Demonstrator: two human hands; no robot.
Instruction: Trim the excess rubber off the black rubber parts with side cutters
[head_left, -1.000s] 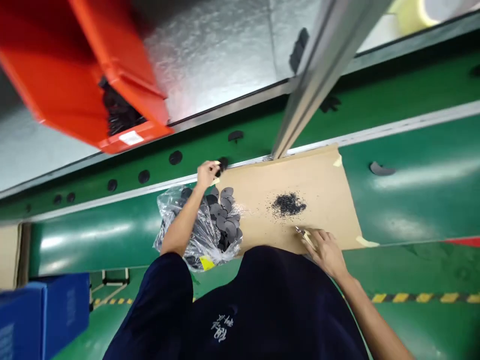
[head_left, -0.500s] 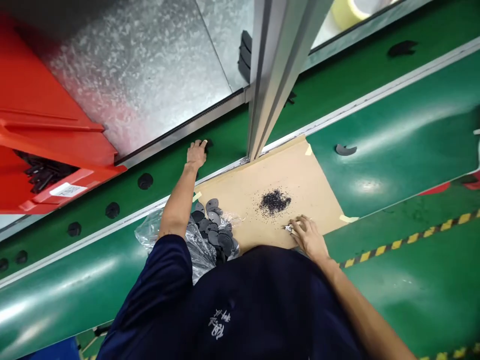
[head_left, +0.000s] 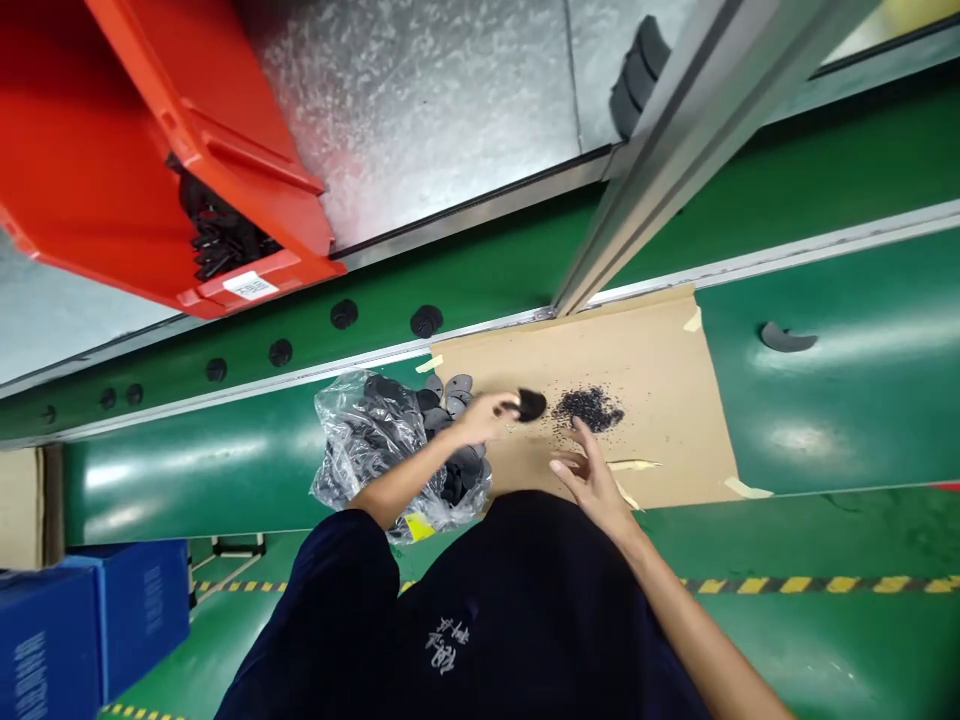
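Observation:
My left hand (head_left: 487, 418) is closed on a black rounded disc (head_left: 532, 404), held above the brown cardboard sheet (head_left: 637, 345). To its right lies a loose pile of tiny black pieces (head_left: 591, 408). My right hand (head_left: 589, 475) hovers at the near edge of that pile, thumb and fingers apart, with nothing visible in them. Under and beside my left forearm, a clear plastic bag (head_left: 337, 420) spills several dark grey flat discs (head_left: 466, 465). A pale yellowish strip (head_left: 634, 464) shows on the cardboard next to my right hand.
Several black round parts (head_left: 280, 352) sit along the green conveyor belt (head_left: 495, 270) beyond the white rail. A red bin (head_left: 255, 180) with black parts stands at the upper left. A metal post (head_left: 675, 150) rises behind the cardboard. On the right lies a grey curved piece (head_left: 787, 338).
My left hand has come back from the belt to the cardboard and now holds a black disc. My right hand's fingers have spread; the shiny item at its fingertips no longer shows. The view shifted left.

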